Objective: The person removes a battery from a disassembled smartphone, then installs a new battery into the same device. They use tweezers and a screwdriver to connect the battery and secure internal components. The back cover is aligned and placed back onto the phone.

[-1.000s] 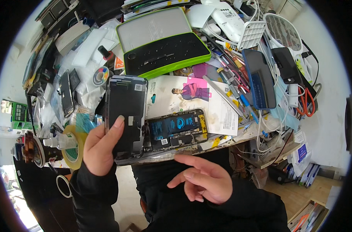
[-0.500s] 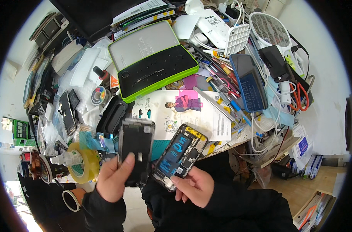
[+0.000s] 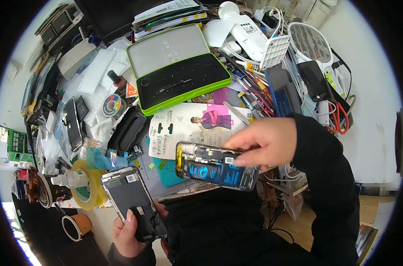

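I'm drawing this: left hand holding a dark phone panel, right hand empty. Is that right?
Not quite: the right hand isn't empty. The head view shows it holding an open phone body; the left hand does hold the dark phone panel.

The opened smartphone body (image 3: 217, 166) has a yellow end and a black battery (image 3: 212, 174) printed in blue. The screen panel (image 3: 133, 201) is black-backed with a white label (image 3: 131, 178). Lime green rims the black-and-grey case (image 3: 188, 96); the white card (image 3: 175, 144) carries pink and purple; the tape roll (image 3: 99, 193) is yellow.
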`<act>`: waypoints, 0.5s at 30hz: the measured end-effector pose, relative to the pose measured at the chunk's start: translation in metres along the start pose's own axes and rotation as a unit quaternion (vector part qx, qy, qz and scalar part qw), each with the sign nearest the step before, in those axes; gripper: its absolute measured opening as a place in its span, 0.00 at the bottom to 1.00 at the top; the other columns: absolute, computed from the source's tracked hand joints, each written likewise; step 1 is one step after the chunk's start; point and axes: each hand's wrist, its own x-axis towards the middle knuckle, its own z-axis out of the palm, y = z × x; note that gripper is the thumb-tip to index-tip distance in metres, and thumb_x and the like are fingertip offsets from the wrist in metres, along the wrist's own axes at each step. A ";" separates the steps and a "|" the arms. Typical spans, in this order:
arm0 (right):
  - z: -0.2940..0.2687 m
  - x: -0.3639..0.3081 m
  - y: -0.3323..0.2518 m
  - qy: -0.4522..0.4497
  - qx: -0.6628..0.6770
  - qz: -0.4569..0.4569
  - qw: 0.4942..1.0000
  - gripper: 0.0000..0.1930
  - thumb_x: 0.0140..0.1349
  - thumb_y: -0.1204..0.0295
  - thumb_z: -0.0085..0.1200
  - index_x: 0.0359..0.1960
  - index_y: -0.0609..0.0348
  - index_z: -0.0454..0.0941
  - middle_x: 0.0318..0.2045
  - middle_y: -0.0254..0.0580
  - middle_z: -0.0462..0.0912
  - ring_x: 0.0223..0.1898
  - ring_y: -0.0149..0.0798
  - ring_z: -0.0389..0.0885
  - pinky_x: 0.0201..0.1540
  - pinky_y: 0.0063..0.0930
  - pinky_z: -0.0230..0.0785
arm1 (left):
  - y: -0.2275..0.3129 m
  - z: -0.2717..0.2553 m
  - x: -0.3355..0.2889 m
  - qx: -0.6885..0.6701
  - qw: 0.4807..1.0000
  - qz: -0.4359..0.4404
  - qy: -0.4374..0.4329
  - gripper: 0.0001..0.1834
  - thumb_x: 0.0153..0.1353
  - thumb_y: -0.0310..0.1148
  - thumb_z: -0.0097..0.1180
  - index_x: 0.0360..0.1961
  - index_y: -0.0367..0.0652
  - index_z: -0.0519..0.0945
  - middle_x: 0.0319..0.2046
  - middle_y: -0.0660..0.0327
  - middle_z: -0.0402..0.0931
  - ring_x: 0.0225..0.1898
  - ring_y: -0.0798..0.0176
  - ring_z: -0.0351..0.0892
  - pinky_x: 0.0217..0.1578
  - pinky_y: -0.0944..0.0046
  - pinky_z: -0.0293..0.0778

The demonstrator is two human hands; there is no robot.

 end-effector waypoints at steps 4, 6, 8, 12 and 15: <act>-0.009 0.031 0.012 0.136 -0.152 -0.111 0.973 0.16 0.69 0.72 0.57 0.56 0.62 0.81 0.32 0.41 0.85 0.30 0.28 0.80 0.37 0.25 0.72 | 0.006 -0.005 0.007 0.066 0.998 0.002 -0.005 0.22 0.74 0.40 0.49 0.56 0.29 0.73 0.40 0.45 0.83 0.35 0.49 0.87 0.33 0.56 0.85; -0.007 0.034 0.011 0.207 -0.167 -0.106 0.958 0.15 0.68 0.72 0.59 0.55 0.61 0.82 0.33 0.43 0.86 0.32 0.32 0.82 0.39 0.26 0.73 | 0.015 -0.002 0.014 0.120 0.993 -0.016 -0.003 0.20 0.74 0.38 0.50 0.55 0.29 0.73 0.40 0.47 0.83 0.34 0.50 0.87 0.33 0.56 0.85; 0.003 0.037 0.026 0.298 -0.249 -0.179 0.904 0.15 0.64 0.73 0.62 0.51 0.59 0.84 0.35 0.44 0.83 0.35 0.40 0.83 0.39 0.29 0.74 | 0.011 -0.007 0.026 0.162 0.986 0.014 0.030 0.19 0.73 0.35 0.52 0.56 0.30 0.73 0.40 0.51 0.83 0.32 0.57 0.86 0.34 0.59 0.85; 0.019 0.036 0.033 0.385 -0.267 -0.184 0.864 0.15 0.61 0.74 0.64 0.50 0.58 0.85 0.38 0.44 0.80 0.35 0.40 0.82 0.37 0.30 0.74 | 0.028 0.003 0.057 0.228 0.970 0.086 -0.013 0.19 0.73 0.33 0.53 0.58 0.31 0.73 0.41 0.54 0.83 0.33 0.61 0.86 0.36 0.63 0.84; 0.033 0.034 0.026 0.442 -0.283 -0.164 0.836 0.15 0.60 0.77 0.64 0.50 0.59 0.84 0.42 0.45 0.79 0.34 0.38 0.81 0.35 0.28 0.73 | 0.041 0.013 0.081 0.289 0.952 0.102 -0.020 0.18 0.74 0.33 0.51 0.59 0.31 0.71 0.43 0.53 0.83 0.39 0.60 0.87 0.40 0.62 0.85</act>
